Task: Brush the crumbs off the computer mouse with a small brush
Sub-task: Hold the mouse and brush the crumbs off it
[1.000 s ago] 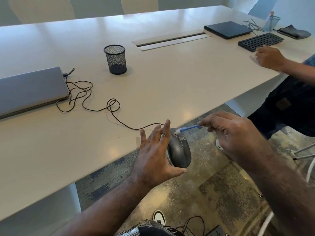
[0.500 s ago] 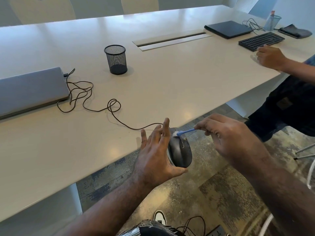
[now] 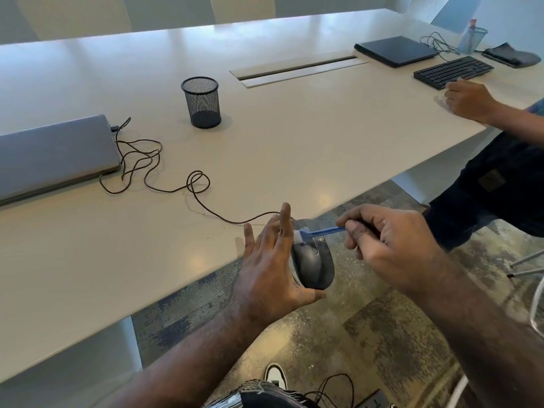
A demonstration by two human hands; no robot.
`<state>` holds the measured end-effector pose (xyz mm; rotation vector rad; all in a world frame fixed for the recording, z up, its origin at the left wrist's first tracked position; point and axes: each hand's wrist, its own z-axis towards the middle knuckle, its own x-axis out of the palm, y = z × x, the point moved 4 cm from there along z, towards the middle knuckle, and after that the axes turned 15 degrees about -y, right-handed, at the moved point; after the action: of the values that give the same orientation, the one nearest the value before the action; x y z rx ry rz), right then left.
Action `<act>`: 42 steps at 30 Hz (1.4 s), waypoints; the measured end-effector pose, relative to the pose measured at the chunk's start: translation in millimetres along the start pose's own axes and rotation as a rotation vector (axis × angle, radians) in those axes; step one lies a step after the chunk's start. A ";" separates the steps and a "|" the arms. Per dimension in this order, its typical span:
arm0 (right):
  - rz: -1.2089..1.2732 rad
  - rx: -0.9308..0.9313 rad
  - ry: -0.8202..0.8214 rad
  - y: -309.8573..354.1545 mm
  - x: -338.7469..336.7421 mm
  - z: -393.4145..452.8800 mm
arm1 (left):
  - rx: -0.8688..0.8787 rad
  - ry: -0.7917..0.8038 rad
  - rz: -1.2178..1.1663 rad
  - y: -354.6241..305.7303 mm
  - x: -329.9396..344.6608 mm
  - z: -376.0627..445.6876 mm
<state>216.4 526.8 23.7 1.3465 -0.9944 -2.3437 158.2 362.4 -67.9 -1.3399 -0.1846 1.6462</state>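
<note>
mouse (image 3: pixel 313 265), dark grey and smooth with a rounded back, sits just past the near edge of the pale table (image 3: pixel 294 136), out over the mottled floor (image 3: pixel 368 334). left hand (image 3: pixel 269 270) cradles it from the side, thumb under its rear end, fingers fairly straight and spread along its left flank. right hand (image 3: pixel 388 245) pinches the thin blue handle of a small brush (image 3: pixel 319 232) with curled fingers; its white bristles touch the front of the mouse near the buttons. thin dark cable (image 3: pixel 153 166) loops loosely across the tabletop from the mouse to a closed grey laptop (image 3: pixel 53 154) at left. black mesh cup (image 3: pixel 201 103) stands upright, well apart, with bare tabletop all round it. far right, another person's hand (image 3: pixel 468 100) rests near a black keyboard (image 3: pixel 453 71).
</note>
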 end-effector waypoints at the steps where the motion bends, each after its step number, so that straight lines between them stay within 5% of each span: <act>1: -0.023 0.024 -0.005 -1.8 0.7 -0.3 | -0.001 -0.007 0.000 0.3 -0.9 0.3; 7: -0.009 0.071 -0.130 -7.2 -10.1 5.0 | 0.006 -0.017 0.016 1.8 -0.9 -1.7; 17: -0.246 -0.465 0.220 11.6 0.5 -3.2 | 0.017 -0.009 0.036 6.4 -1.2 2.5; 42: -0.295 -0.379 0.147 6.3 -15.2 -0.8 | 0.006 -0.005 0.020 7.4 -2.2 5.4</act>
<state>224.5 529.9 37.7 1.5581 -0.3015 -2.4279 149.5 359.3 -69.1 -1.3376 -0.1695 1.6656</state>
